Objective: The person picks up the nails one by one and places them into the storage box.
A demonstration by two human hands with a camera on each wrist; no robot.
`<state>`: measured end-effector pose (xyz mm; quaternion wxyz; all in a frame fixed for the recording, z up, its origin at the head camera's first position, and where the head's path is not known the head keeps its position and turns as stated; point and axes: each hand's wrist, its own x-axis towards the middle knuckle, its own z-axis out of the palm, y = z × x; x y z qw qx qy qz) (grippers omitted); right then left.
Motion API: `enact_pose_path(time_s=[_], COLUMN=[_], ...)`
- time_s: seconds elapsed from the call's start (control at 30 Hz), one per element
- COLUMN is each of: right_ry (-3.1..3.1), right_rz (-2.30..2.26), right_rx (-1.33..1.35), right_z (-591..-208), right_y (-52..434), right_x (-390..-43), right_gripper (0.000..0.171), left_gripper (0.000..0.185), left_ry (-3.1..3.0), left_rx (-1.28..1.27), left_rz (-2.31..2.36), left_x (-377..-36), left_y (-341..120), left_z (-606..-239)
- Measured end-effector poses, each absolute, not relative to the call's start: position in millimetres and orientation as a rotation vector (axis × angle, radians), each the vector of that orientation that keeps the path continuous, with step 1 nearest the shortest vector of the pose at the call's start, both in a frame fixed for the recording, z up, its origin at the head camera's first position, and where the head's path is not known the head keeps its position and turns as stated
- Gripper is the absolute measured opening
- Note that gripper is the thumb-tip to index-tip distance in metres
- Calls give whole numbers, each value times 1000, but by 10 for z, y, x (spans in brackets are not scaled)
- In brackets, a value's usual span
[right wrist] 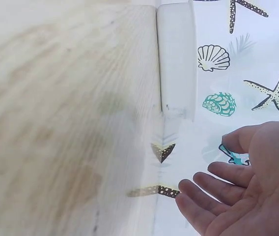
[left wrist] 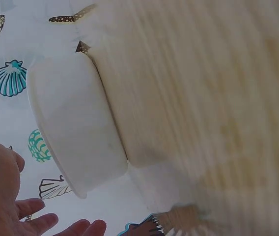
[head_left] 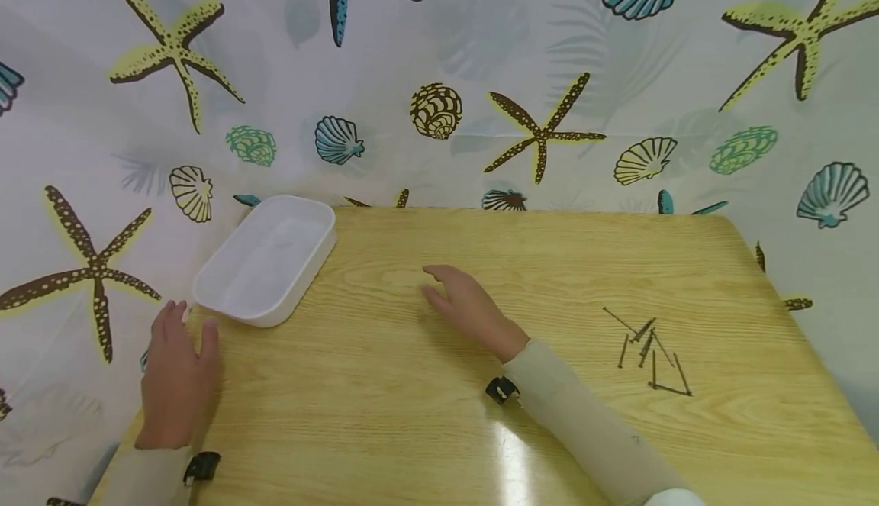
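Observation:
An empty white plastic tub (head_left: pixel 264 262) stands at the far left corner of the wooden table (head_left: pixel 481 414); it also shows in the left wrist view as the tub (left wrist: pixel 75 128) and in the right wrist view as the tub (right wrist: pixel 176 54). My left hand (head_left: pixel 177 372) lies flat on the table's left edge, just short of the tub, fingers straight, holding nothing. My right hand (head_left: pixel 467 304) rests open on the table's middle, palm down, empty. Several dark nails (head_left: pixel 648 353) lie loose on the table, to the right of my right hand.
A curtain printed with starfish and shells (head_left: pixel 439 78) hangs behind and around the table. The table's right edge (head_left: pixel 810 353) runs close past the nails.

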<state>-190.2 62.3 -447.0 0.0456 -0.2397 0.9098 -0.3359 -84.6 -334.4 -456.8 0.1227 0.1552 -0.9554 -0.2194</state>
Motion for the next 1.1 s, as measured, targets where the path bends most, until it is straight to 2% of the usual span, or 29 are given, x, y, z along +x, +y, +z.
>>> enact_pose_path(time_s=[0.3, 0.7, 1.1], right_ry=[2677, 2580, 2420], right_rz=[-1033, -1083, -1284], right_rx=[-768, -780, -726], right_z=[-4360, -4271, -4402], right_y=[365, 82, -93], right_x=[-2081, -2170, -2382], right_gripper=[51, 47, 43], left_gripper=[61, 62, 69], left_ry=[-2732, -2742, -2844], left_rx=[410, 324, 352], left_rz=[-600, -614, -741], left_x=[-942, -1111, -1320], left_y=[-3435, -3553, -3619], left_z=[-4566, -4479, -4331])
